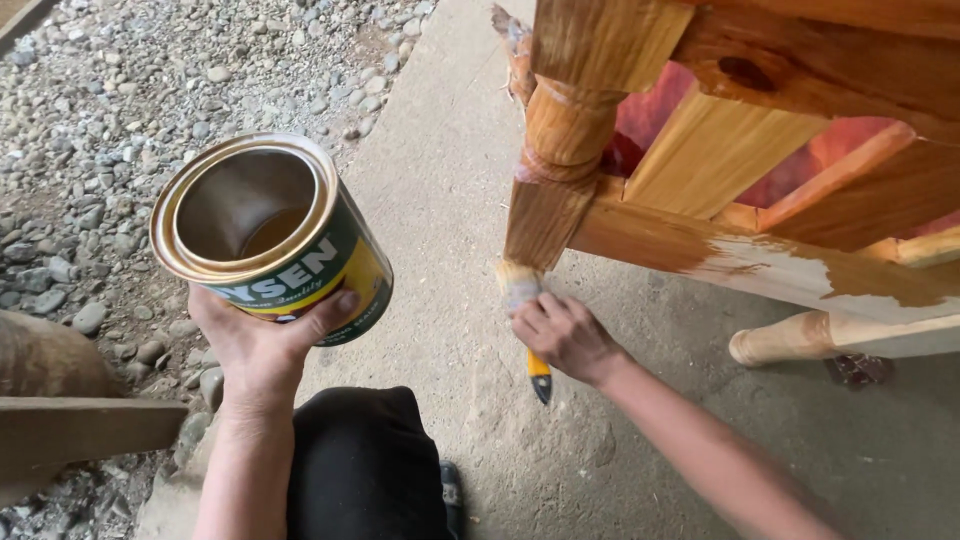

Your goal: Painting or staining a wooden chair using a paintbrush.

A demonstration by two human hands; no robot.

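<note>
My left hand (262,345) grips an open round tin (270,235) from below, tilted toward me, with a little amber varnish inside. My right hand (562,335) holds a paintbrush (522,290) with a yellow-tipped handle, its pale bristles pressed against the bottom of a turned wooden leg (555,175). The leg belongs to a wooden furniture frame (760,150) lying on its side. A lower rail (760,262) is glossy amber on its left part and bare pale wood farther right.
The frame rests on a concrete slab (440,200). Loose grey gravel (100,110) lies to the left. A weathered plank (70,430) juts in at lower left. My dark-clothed knee (365,465) is at the bottom. Another pale turned leg (800,338) lies at right.
</note>
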